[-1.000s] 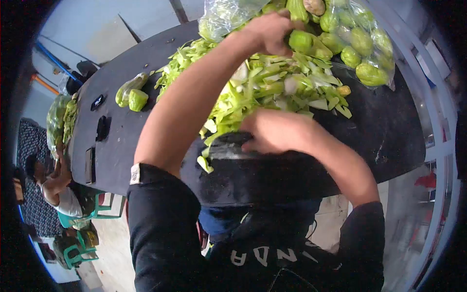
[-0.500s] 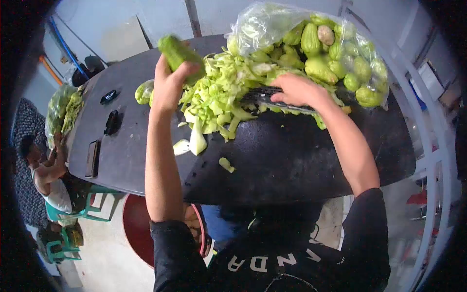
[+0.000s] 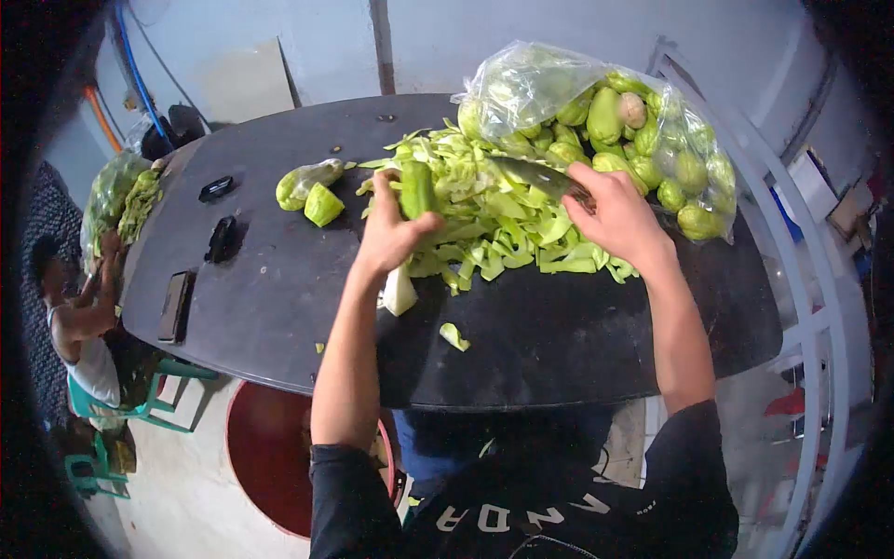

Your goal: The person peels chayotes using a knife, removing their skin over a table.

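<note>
My left hand is closed round a green chayote, holding it upright above the left side of a pile of pale green slices. In my right hand is a knife, its broad blade pointing left over the pile. Blade and chayote are apart. Two more chayotes lie to the left of my left hand: a whole-looking one and a cut piece. A pale chunk rests under my left wrist, and a loose slice lies nearer the table edge.
A clear plastic bag full of chayotes stands at the back right of the dark table. Several black objects, one a phone-like slab, lie at the left. A red tub stands below. Another person sits at far left.
My left hand has come down and to the right with the chayote. The knife has risen off the slices and its blade shows more clearly. The slices now lie spread further right.
</note>
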Demonstrator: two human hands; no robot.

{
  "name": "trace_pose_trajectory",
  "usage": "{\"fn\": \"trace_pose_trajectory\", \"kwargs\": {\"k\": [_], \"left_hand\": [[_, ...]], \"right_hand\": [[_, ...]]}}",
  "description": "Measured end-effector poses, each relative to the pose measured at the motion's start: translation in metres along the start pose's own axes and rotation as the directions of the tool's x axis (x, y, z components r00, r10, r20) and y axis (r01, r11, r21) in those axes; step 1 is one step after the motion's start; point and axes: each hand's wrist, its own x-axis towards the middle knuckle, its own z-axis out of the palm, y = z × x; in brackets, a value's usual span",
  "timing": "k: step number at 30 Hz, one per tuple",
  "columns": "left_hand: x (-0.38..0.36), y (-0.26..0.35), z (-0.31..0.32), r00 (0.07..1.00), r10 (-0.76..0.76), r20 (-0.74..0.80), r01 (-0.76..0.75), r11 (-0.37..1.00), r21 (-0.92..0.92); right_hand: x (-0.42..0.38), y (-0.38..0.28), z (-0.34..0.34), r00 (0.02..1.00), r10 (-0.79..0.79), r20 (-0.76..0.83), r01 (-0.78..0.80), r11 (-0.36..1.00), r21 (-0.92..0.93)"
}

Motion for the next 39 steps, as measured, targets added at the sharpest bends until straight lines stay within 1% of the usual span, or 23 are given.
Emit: {"fn": "trace_pose_trajectory", "kwargs": {"k": [1,2,4,5,6,8,9,11,13,14,16,20,21,23,26,29,30,32,33,34,36,37,39], "left_hand": [[-0.001,0.007,0.008,0.996,0.086,-0.037,-0.084,0.995,0.053],[0.0,0.018,0.016,0.982,0.178,-0.068,-0.17,0.98,0.107],[0.002,0.043,0.029,1.0,0.015,-0.019,-0.018,0.984,-0.178],[0.006,0.047,0.035,0.999,0.029,-0.016,-0.03,0.998,-0.056],[0.011,0.045,0.046,0.992,0.119,-0.036,-0.121,0.99,-0.067],[0.018,0.048,0.055,0.955,0.297,-0.014,-0.295,0.953,0.072],[0.013,0.061,0.061,0.985,0.173,-0.01,-0.173,0.984,0.048],[0.017,0.049,0.072,0.916,0.401,-0.03,-0.383,0.893,0.237],[0.012,0.041,0.077,0.856,0.515,0.044,-0.502,0.808,0.308],[0.012,0.039,0.076,0.781,0.614,0.116,-0.599,0.682,0.421],[0.004,0.051,0.078,0.877,0.475,0.073,-0.476,0.835,0.277],[0.005,0.056,0.075,0.893,0.434,0.121,-0.45,0.865,0.22],[0.002,0.046,0.075,0.919,0.383,0.089,-0.393,0.903,0.171],[0.003,0.038,0.074,0.911,0.408,0.063,-0.413,0.902,0.125],[0.002,0.049,0.066,0.896,0.432,0.1,-0.444,0.872,0.208],[0.001,0.044,0.062,0.832,0.555,-0.023,-0.549,0.828,0.114],[-0.001,0.047,0.061,0.802,0.594,-0.064,-0.59,0.804,0.078],[-0.005,0.057,0.051,0.918,0.389,0.08,-0.397,0.892,0.216],[-0.008,0.054,0.051,0.851,0.518,0.086,-0.512,0.781,0.358],[-0.01,0.055,0.05,0.956,0.29,0.047,-0.293,0.932,0.212],[-0.008,0.065,0.045,0.944,0.327,0.041,-0.328,0.918,0.222],[-0.005,0.066,0.043,0.941,0.337,0.031,-0.335,0.915,0.224],[-0.007,0.063,0.045,0.967,0.25,0.041,-0.253,0.962,0.099]], "right_hand": [[-0.003,-0.004,0.002,0.988,-0.07,-0.137,0.076,0.996,0.038],[-0.005,-0.006,0.004,0.986,-0.071,-0.15,0.078,0.996,0.041],[-0.008,-0.008,0.01,0.822,-0.442,-0.36,0.328,0.883,-0.335],[-0.008,-0.012,0.011,0.773,-0.503,-0.386,0.359,0.849,-0.388],[-0.009,-0.013,0.013,0.748,-0.525,-0.406,0.352,0.832,-0.428],[-0.01,-0.013,0.015,0.689,-0.575,-0.441,0.38,0.805,-0.456],[-0.01,-0.011,0.017,0.669,-0.588,-0.454,0.381,0.796,-0.47],[-0.013,-0.009,0.019,0.669,-0.584,-0.46,0.375,0.8,-0.469],[-0.014,-0.004,0.023,0.656,-0.588,-0.473,0.393,0.801,-0.452],[-0.018,-0.004,0.023,0.648,-0.6,-0.469,0.416,0.794,-0.443],[-0.026,-0.002,0.022,0.691,-0.596,-0.408,0.409,0.789,-0.459],[-0.027,-0.007,0.025,0.687,-0.607,-0.401,0.426,0.782,-0.454],[-0.026,-0.009,0.025,0.68,-0.612,-0.403,0.427,0.778,-0.461],[-0.024,-0.013,0.026,0.669,-0.626,-0.401,0.434,0.767,-0.473],[-0.021,-0.022,0.028,0.631,-0.657,-0.413,0.458,0.745,-0.485],[-0.017,-0.031,0.028,0.592,-0.67,-0.448,0.484,0.74,-0.467],[-0.019,-0.033,0.028,0.628,-0.659,-0.415,0.472,0.746,-0.471],[-0.016,-0.029,0.029,0.66,-0.65,-0.375,0.467,0.747,-0.474],[-0.011,-0.021,0.033,0.724,-0.577,-0.378,0.409,0.801,-0.438],[-0.007,-0.01,0.037,0.781,-0.499,-0.376,0.346,0.846,-0.406],[0.005,0.021,0.046,0.819,-0.377,-0.432,0.228,0.906,-0.357],[0.004,0.029,0.049,0.809,-0.366,-0.459,0.211,0.911,-0.354],[-0.001,0.018,0.041,0.803,-0.397,-0.445,0.237,0.897,-0.373]]}}
